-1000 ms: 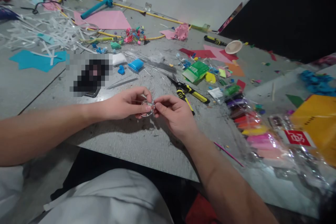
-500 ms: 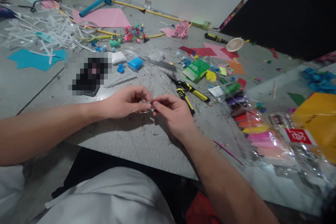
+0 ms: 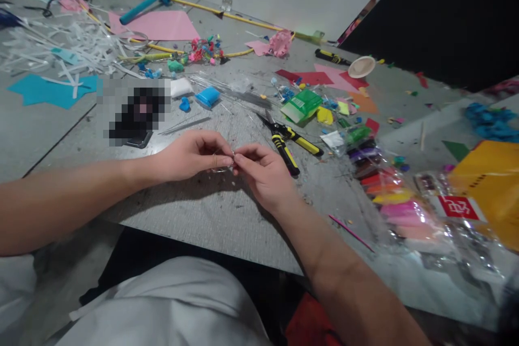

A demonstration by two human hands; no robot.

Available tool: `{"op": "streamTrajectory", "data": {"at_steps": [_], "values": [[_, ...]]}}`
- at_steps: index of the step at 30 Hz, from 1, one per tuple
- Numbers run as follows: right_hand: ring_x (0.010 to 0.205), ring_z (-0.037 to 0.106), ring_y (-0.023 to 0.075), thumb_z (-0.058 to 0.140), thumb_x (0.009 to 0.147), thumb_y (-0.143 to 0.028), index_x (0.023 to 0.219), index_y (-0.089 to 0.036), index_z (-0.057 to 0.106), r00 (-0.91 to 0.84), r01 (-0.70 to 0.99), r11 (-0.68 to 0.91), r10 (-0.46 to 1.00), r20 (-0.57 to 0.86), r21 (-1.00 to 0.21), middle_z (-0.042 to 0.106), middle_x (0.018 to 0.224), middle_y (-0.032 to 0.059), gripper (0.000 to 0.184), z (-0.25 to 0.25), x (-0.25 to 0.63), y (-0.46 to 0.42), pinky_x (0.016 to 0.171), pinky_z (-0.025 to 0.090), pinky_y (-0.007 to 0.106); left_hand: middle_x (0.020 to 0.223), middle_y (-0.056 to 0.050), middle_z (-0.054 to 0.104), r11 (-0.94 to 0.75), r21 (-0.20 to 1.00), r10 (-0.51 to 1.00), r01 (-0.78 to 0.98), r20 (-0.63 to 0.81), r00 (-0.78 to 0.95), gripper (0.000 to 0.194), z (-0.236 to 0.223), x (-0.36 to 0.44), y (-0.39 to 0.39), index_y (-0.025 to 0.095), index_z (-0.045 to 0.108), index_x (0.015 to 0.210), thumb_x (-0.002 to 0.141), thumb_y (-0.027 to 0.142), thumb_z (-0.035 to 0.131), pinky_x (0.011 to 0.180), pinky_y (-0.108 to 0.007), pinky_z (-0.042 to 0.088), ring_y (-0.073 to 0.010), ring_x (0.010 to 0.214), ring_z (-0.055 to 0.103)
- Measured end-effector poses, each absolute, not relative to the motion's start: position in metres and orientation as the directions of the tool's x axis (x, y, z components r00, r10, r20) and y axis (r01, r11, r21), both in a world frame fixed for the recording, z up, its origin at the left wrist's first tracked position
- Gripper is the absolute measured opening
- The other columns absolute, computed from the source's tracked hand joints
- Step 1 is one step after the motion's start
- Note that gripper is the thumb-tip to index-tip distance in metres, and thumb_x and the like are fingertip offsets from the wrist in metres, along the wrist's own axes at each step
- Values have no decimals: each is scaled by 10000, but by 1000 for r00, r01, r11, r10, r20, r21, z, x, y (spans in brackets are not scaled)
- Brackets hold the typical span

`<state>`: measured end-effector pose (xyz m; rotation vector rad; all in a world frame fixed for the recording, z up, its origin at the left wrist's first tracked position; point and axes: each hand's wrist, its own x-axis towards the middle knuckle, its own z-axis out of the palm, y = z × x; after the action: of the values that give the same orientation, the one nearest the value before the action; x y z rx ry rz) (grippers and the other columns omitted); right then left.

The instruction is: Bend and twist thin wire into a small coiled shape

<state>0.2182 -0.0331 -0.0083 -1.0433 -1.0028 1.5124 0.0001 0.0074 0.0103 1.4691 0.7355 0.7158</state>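
- Head view: the left hand [image 3: 190, 155] and right hand [image 3: 263, 173] meet fingertip to fingertip above the grey board [image 3: 211, 216], both pinched shut on a small wire ring [image 3: 224, 165].
- The ring sits between the two thumbs, mostly hidden by the fingers.
- Just right of the right hand lie yellow-handled pliers [image 3: 290, 143], well apart from the ring.
- Further right, a clay pack [image 3: 389, 200] in clear plastic.
- Behind the hands, a blue block [image 3: 207, 96] and a green packet [image 3: 303, 105].
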Motion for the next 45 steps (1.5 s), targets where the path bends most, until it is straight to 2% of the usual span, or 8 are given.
{"op": "streamTrajectory", "data": {"at_steps": [7,10,14,19,27,35,39,45], "values": [[628,677,134,1130,661,-422,824,-247,832,-146,-273,-166,981,-130,-948,777,727,-43,383,-10,213,-33,676,613,298,706,-27,735,9,998,777,56,-42,628,361,12,0,7,162,812,846,890,449,1026,654,-259,551,-143,663,660],[634,686,147,1075,726,-425,845,-261,833,-107,-229,-107,991,-84,-968,774,729,-45,315,-7,214,-36,688,627,318,713,-28,736,19,998,776,60,-53,628,348,15,1,7,159,821,839,890,436,1024,667,-261,563,-143,675,665],[700,726,185,956,832,-381,883,-284,846,-43,5,90,995,90,-996,811,811,-19,156,1,219,-41,697,632,354,682,-10,711,39,995,793,90,-85,604,355,17,1,6,160,826,819,878,444,1032,646,-241,544,-130,656,646],[839,766,240,864,926,-391,876,-299,832,-104,245,252,967,233,-936,839,899,18,110,8,222,-44,776,641,402,690,-24,739,85,987,752,133,-151,641,364,14,-1,7,160,842,847,851,454,1056,635,-250,542,-144,662,678],[774,652,200,777,991,-371,928,-271,745,-229,189,192,962,147,-963,720,837,-14,122,7,227,-40,715,525,351,817,-43,799,271,960,674,74,-244,697,363,10,-2,8,159,829,992,825,334,1100,702,-289,609,-160,731,736],[832,703,212,826,968,-390,889,-285,755,-317,62,169,938,141,-984,768,889,-1,149,6,227,-35,777,607,375,768,-40,749,373,922,528,104,-303,793,264,18,-1,6,136,864,920,874,310,1057,682,-292,594,-153,703,698],[862,732,226,804,991,-361,884,-299,775,-298,162,260,933,204,-952,790,900,4,127,10,227,-38,783,610,385,726,-31,725,363,928,539,85,-283,793,245,17,-1,7,141,852,872,877,291,1045,662,-271,578,-137,674,669],[833,745,228,862,988,-353,932,-301,808,-210,356,399,915,344,-845,815,908,13,94,10,225,-47,691,586,367,737,-34,759,326,944,692,44,-270,670,287,11,-1,7,159,869,890,817,341,1079,688,-305,631,-158,681,705]]}}
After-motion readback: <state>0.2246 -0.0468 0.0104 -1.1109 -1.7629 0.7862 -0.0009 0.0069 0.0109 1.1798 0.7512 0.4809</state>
